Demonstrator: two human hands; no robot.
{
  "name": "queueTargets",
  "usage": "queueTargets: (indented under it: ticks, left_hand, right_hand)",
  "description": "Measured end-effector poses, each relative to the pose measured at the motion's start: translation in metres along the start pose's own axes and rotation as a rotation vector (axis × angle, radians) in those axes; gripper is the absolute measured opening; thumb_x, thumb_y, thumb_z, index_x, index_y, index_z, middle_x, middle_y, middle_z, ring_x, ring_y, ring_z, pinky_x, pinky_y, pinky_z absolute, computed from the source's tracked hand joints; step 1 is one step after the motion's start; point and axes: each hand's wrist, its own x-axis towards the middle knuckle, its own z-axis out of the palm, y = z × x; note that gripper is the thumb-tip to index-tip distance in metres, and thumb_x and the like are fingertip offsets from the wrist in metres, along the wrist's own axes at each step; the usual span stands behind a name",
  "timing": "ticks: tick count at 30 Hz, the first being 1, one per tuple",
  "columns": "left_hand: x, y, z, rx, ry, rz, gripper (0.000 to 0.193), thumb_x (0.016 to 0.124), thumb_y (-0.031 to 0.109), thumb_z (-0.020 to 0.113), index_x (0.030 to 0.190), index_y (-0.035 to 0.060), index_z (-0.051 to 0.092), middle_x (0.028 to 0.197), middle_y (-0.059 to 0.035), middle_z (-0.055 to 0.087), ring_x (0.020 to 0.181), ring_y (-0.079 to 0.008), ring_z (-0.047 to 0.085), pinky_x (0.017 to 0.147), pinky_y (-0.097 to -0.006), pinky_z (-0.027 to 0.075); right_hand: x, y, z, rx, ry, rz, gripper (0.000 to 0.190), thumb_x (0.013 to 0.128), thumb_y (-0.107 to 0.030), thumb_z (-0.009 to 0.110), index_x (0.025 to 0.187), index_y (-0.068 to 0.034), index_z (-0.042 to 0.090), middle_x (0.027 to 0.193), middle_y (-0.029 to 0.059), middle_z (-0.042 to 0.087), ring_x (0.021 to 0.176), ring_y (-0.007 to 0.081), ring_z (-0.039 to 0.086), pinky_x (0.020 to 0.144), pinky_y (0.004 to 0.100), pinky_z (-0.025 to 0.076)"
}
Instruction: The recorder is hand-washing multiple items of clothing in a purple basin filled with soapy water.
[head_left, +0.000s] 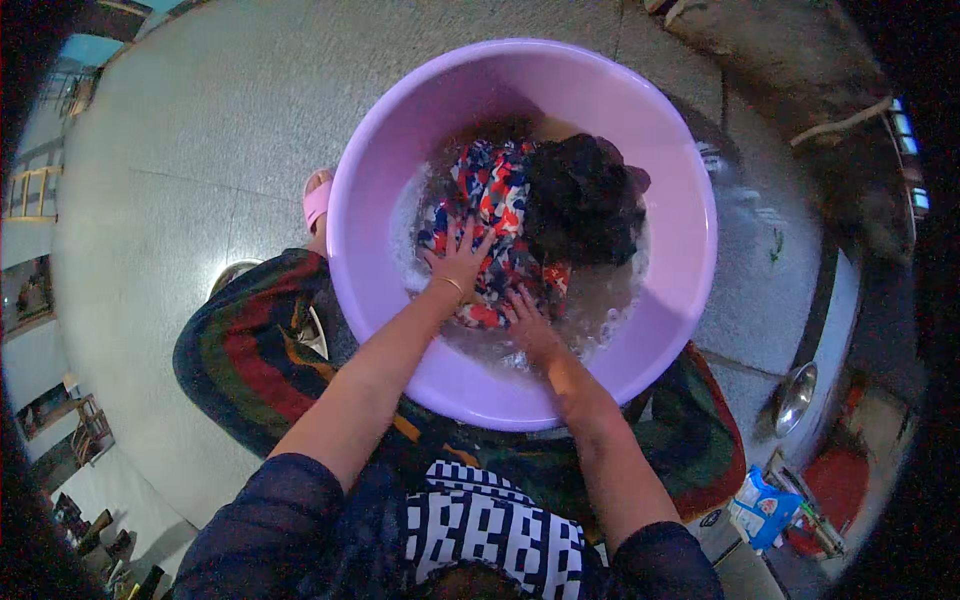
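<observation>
A large pink-purple plastic basin (679, 195) stands before me, with cloudy, sudsy water (600, 300) in its bottom. Wet cloth patterned in red, white, grey and navy (495, 187) lies in the water, and a bunched black cloth (581, 199) rests against its right side. My left hand (455, 261) presses on the patterned cloth with its fingers spread. Lower and to the right, my right hand (531, 322) touches the cloth's near edge, its fingertips on the fabric and slightly apart. Neither hand is closed around anything.
A striped dark cloth (247, 345) covers my lap below the basin. Part of a metal vessel (315, 334) shows at the left, near a foot in a pink slipper (318, 202). At the right are a metal bowl (796, 400) and a blue-and-white packet (765, 508) on the concrete floor (187, 135).
</observation>
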Motion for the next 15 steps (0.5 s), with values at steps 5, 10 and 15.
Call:
queueTargets:
  ticks: [5,10,15]
  left_hand:
    - [0.018,0.001,0.031,-0.063,-0.046,-0.09,0.101,0.055,0.037,0.072,0.131,0.0283,0.006,0.136,-0.0128,0.007,0.123,-0.0361,0.014,0.086,-0.0562,0.031]
    - [0.038,-0.02,0.046,-0.257,-0.047,-0.054,0.048,0.074,0.02,0.053,0.119,0.0123,0.039,0.11,-0.0183,0.048,0.098,-0.0313,0.05,0.081,-0.039,0.042]
    - [0.038,-0.05,0.014,-0.078,-0.18,0.091,0.027,0.074,0.019,0.049,0.095,0.0056,0.057,0.096,-0.0185,0.056,0.089,-0.0312,0.055,0.078,-0.0395,0.043]
  right_hand:
    - [0.018,0.045,0.054,0.485,0.252,-0.011,0.053,0.072,-0.006,0.053,0.121,-0.005,0.031,0.13,0.0176,0.018,0.122,0.0316,0.019,0.097,0.0381,0.025]
    - [0.074,0.093,0.081,1.239,0.49,0.369,0.031,0.079,-0.018,0.047,0.106,-0.001,0.047,0.097,0.0137,0.053,0.09,0.0234,0.05,0.08,0.0342,0.038]
    - [0.082,0.07,0.027,1.254,0.398,0.432,0.033,0.079,-0.031,0.045,0.098,-0.005,0.054,0.087,0.0059,0.055,0.082,0.0173,0.051,0.073,0.0351,0.041]
